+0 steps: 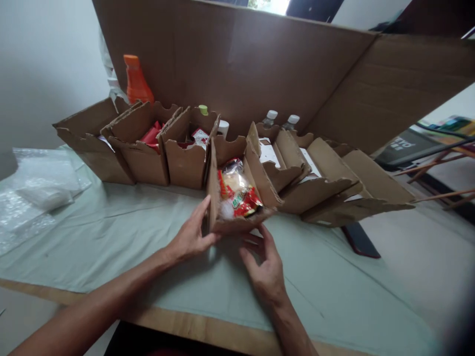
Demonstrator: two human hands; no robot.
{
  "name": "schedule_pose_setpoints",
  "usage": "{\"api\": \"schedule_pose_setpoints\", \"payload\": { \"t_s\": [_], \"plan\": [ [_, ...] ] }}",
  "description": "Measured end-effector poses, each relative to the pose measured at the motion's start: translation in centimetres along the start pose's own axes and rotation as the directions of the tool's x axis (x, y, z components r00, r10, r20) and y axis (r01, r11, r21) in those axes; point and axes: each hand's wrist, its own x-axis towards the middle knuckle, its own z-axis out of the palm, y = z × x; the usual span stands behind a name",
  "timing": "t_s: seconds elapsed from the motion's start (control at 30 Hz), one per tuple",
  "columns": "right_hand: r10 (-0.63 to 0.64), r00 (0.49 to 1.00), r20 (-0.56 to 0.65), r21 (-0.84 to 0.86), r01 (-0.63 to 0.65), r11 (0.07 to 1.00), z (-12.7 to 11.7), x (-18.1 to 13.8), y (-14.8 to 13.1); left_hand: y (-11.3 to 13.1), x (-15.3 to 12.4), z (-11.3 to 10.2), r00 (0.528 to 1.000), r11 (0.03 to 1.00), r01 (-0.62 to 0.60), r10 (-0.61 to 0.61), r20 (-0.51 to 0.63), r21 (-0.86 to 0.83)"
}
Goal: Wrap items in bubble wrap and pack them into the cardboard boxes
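In the head view, an open-topped cardboard box (230, 226) stands forward of a row of similar boxes. Inside it lies a shiny snack packet (241, 193), red and yellow with a clear part. My left hand (191, 235) is closed on the box's near left corner, with fingers along its side wall and the thumb at the lower front. My right hand (265, 267) is at the lower front right of the box. Its fingers are apart, with the fingertips at the bottom edge and the thumb away from the cardboard; some fingertips are partly hidden.
Left boxes (144, 165) hold red items; right boxes (315, 195) contain white pieces. Behind them are an orange bottle (137, 81), white-capped bottles (270, 116) and a tall cardboard panel (237, 59). Bubble wrap (40, 183) lies left on the green cloth (122, 247); a dark phone-like slab (359, 240) lies right.
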Motion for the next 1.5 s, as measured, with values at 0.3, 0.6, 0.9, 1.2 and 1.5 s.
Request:
{"api": "schedule_pose_setpoints", "payload": {
  "t_s": [0.3, 0.6, 0.9, 1.2, 1.5],
  "plan": [
    [-0.051, 0.997, 0.065, -0.205, 0.063, 0.977, 0.1, 1.5, 3.3, -0.5, 7.4, -2.0, 0.936, 0.864, 0.335, -0.258, -0.240, 0.376],
    [-0.088, 0.992, 0.088, -0.275, 0.109, 0.955, 0.5, 1.1, 2.7, -1.2, 10.4, -0.5, 0.914, 0.798, 0.386, -0.263, -0.309, 0.463],
    [-0.170, 0.970, 0.174, -0.322, 0.219, 0.921, 0.4, 2.4, 0.0, -2.0, -1.5, -3.6, 0.998, 0.891, 0.026, -0.045, 0.032, 0.452],
    [-0.260, 0.915, 0.309, -0.427, 0.377, 0.822, 9.6, 17.4, -13.7, -1.3, -12.9, -3.4, 0.968, 0.825, -0.202, 0.250, -0.022, 0.528],
    [-0.213, 0.929, 0.303, -0.567, 0.355, 0.743, 10.8, 14.4, -14.5, -1.2, -12.9, -4.7, 0.915, 0.988, 0.077, -0.015, -0.403, 0.137]
  ]
}}
